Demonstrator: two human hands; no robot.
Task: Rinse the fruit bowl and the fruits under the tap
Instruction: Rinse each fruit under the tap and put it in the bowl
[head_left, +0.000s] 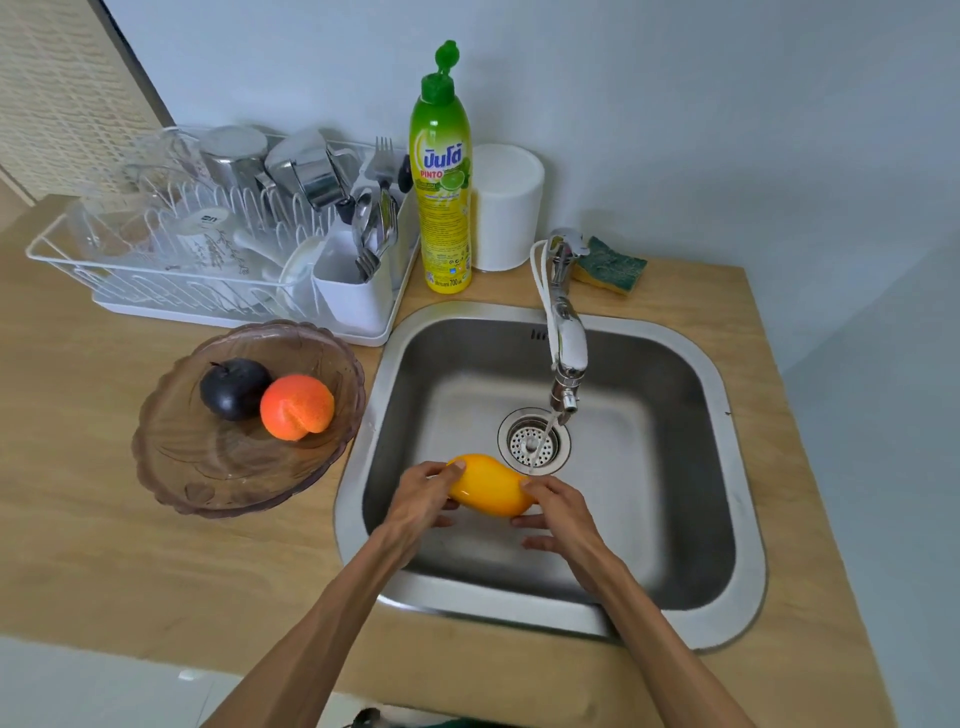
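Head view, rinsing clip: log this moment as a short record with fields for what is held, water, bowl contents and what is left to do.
held: yellow mango, left hand and right hand on its ends, over the sink
water: tap running, thin stream beside the mango's right end
bowl: fruit bowl on the counter, holding a dark plum and an orange fruit
left: plum, orange fruit and bowl not under the tap

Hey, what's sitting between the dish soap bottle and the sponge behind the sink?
In the head view, a white canister and the tap base stand between the dish soap bottle and the sponge.
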